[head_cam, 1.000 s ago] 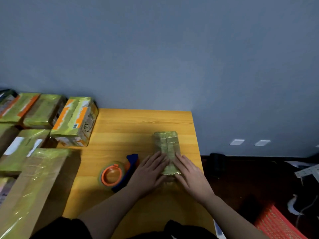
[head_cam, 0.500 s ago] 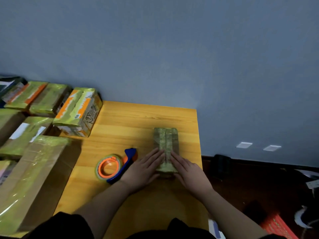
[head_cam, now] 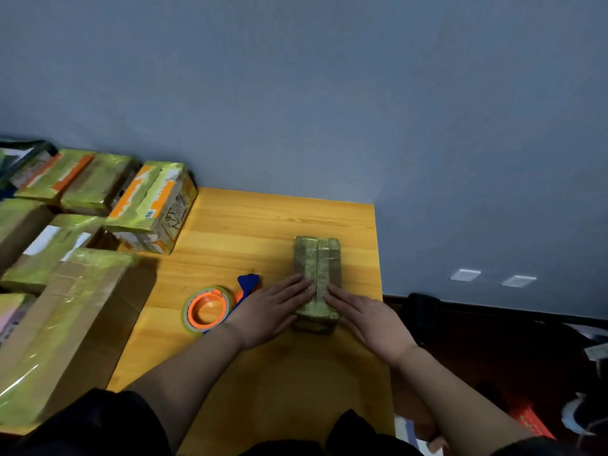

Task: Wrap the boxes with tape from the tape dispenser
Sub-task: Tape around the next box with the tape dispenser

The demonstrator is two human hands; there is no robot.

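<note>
Head view: flat left hand and right hand press the narrow, glossy, greenish tape-wrapped box, gripping nothing.

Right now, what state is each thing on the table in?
small box: taped over, lying flat on the table, both hands pressing it.
left hand: flat, fingers straight on the box.
right hand: flat, fingers straight on the box.
tape dispenser: lying on the table, unheld, left of the box.
stacked boxes: already taped.
</note>
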